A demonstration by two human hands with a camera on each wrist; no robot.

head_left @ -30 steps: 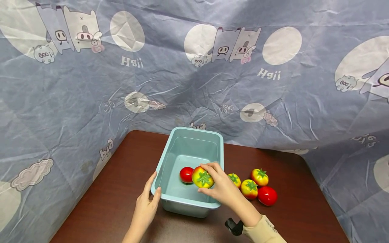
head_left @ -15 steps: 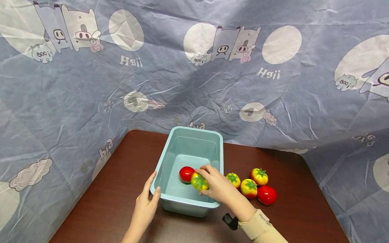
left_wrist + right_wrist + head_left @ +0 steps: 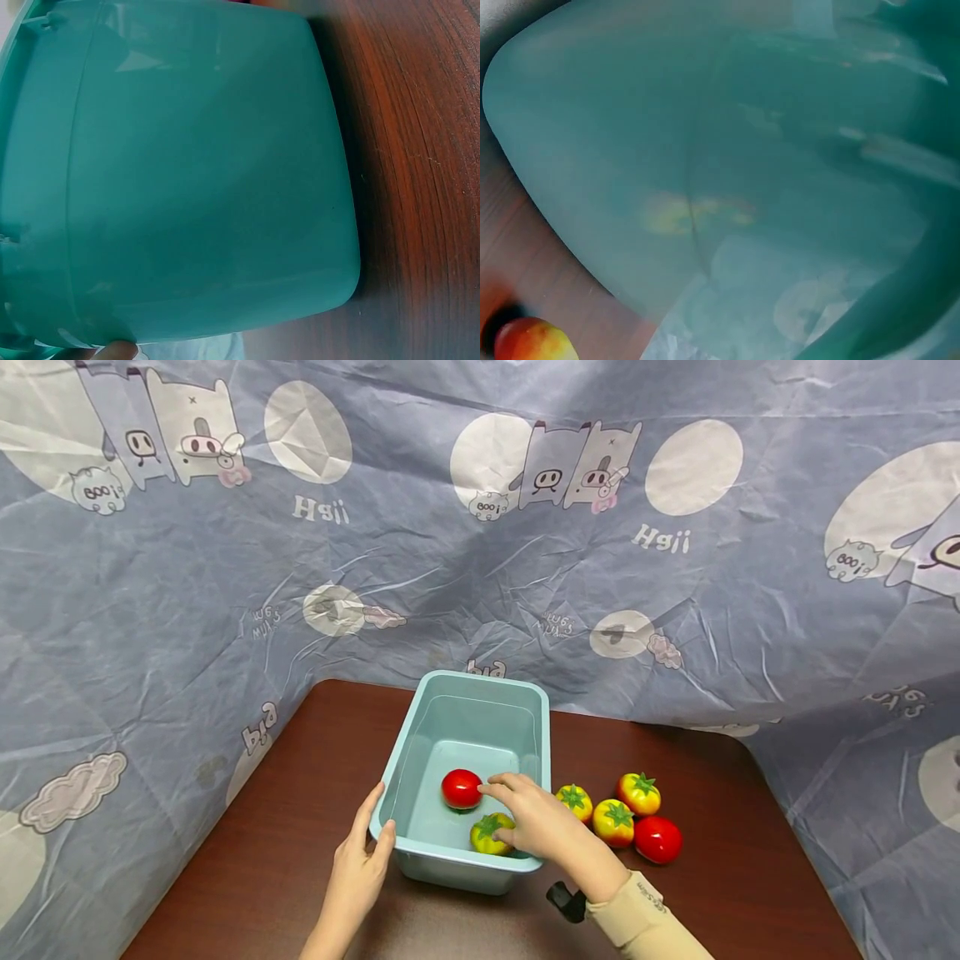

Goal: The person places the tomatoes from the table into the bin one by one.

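Note:
My right hand (image 3: 528, 818) reaches into the blue-green plastic bin (image 3: 408, 752), its fingers spread and holding nothing. A yellow toy tomato with a green leafy top (image 3: 489, 837) lies on the bin's floor near the front wall, partly behind my thumb. My fingertips are beside a shiny red toy tomato (image 3: 461, 789) farther in. At the bin's near left corner, my left hand (image 3: 360, 864) rests its fingers and thumb against the rim. The left wrist view shows the bin's outer wall (image 3: 202, 172), with a fingertip (image 3: 116, 350) at its lower edge.
Right of the bin, several toy tomatoes stand close together on the dark wooden table (image 3: 720, 793), among them a red one (image 3: 658, 840) and a yellow one (image 3: 613, 822). A patterned grey-blue cloth (image 3: 420, 560) hangs behind the table. A black object (image 3: 566, 902) sits by the right cuff.
My right hand has lowered the yellow toy tomato toward the front of the bin and let it go, fingers spreading. My left hand stays at the corner.

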